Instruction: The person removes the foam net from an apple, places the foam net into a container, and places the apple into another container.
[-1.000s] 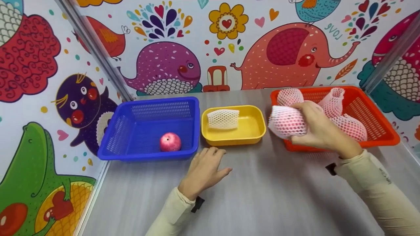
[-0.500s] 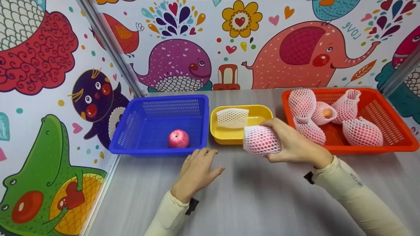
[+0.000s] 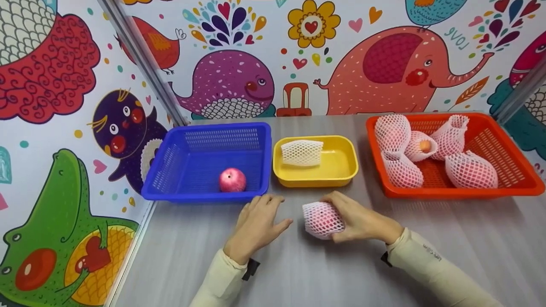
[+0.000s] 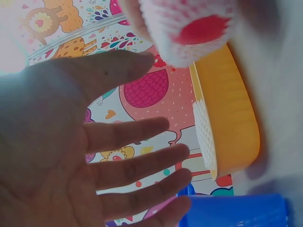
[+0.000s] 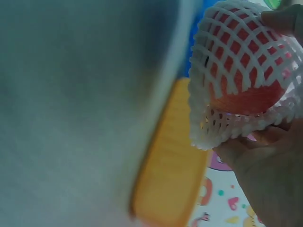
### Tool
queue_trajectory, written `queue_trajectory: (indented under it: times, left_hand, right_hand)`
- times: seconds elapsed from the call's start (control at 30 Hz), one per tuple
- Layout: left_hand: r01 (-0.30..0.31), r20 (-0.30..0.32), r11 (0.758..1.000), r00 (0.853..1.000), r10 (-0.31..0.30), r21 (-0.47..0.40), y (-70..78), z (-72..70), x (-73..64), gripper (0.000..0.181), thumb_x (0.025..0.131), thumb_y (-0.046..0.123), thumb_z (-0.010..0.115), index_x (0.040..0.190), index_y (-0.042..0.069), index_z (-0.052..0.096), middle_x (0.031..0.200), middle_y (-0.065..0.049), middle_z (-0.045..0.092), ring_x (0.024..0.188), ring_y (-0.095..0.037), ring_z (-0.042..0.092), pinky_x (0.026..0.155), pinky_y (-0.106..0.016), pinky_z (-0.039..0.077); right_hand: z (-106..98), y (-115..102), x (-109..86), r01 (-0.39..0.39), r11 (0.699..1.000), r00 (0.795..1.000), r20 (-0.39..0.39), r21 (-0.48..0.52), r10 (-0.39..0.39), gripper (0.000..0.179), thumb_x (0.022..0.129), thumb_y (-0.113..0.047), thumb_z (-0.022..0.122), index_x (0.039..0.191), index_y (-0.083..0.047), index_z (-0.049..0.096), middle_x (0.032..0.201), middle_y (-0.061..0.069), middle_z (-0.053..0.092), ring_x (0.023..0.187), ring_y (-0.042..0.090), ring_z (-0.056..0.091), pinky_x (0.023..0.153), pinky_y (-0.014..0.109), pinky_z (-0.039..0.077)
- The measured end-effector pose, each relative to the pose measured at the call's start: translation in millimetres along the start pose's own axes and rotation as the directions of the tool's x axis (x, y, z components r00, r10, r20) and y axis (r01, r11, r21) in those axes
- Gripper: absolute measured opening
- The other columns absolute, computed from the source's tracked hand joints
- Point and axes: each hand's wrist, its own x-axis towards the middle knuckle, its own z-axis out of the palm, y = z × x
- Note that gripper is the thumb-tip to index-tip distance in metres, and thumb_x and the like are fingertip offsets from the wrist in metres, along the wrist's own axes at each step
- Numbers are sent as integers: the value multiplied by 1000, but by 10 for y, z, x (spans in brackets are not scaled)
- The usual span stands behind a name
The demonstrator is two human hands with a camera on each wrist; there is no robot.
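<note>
My right hand (image 3: 356,219) grips a red apple in a white foam net (image 3: 323,220), in front of the yellow tray. In the right wrist view, red skin shows at the open end of the net (image 5: 236,52), with thumb and fingers around its sides. To the left of it, my left hand (image 3: 258,226) hovers by the blue basket's front rim, fingers spread and holding nothing. The left wrist view shows its palm and straight fingers (image 4: 137,170). A bare red apple (image 3: 232,180) lies in the blue basket (image 3: 204,197).
The yellow tray (image 3: 315,183) holds a loose white foam net (image 3: 302,153). At the right, a red basket (image 3: 460,194) contains several net-wrapped fruits (image 3: 471,169). Cartoon-printed walls (image 3: 239,85) stand behind and at the left of the grey table (image 3: 298,277).
My right hand has carried the netted apple from the red basket leftward and toward me, close to the left hand. The left hand has stayed nearly in place; the head view has shifted slightly.
</note>
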Motion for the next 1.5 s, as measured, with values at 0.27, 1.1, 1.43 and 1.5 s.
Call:
queue_trajectory:
  times: [0.27, 1.1, 1.43, 1.5]
  left_hand:
    - [11, 13, 1000, 1000, -11, 3, 8, 21, 5, 50, 87, 48, 74, 122, 12, 68, 115, -6, 65, 106, -28, 59, 86, -45, 51]
    - [9, 29, 1000, 1000, -9, -27, 6, 87, -11, 49, 87, 45, 75, 122, 11, 68, 117, -6, 65, 106, -29, 59, 87, -47, 50]
    - [-40, -50, 999, 998, 39, -8, -12, -7, -6, 43, 87, 43, 76, 118, 14, 71, 111, -5, 66, 100, -27, 60, 79, -43, 53]
    - [-50, -61, 999, 997, 49, -11, -4, -31, -4, 42, 87, 42, 76, 117, 14, 71, 110, -5, 66, 98, -27, 60, 78, -42, 53]
  right_hand:
    - [72, 47, -54, -41, 999, 998, 56, 25, 40, 84, 66, -20, 85, 138, -6, 45, 123, -1, 52, 109, 13, 53, 94, 38, 50]
    - [96, -103, -86, -93, 935, 995, 6, -341, 101, 87, 60, -46, 88, 130, -9, 52, 115, 4, 57, 103, 24, 57, 89, 46, 51]
    - [-392, -325, 24, -28, 932, 999, -33, -362, 17, 85, 63, -47, 86, 130, -6, 52, 112, 5, 58, 100, 22, 56, 86, 42, 51]
    - [-499, -398, 42, -30, 928, 999, -33, -373, 20, 84, 64, -48, 85, 131, -8, 52, 113, 5, 58, 101, 21, 56, 87, 42, 51]
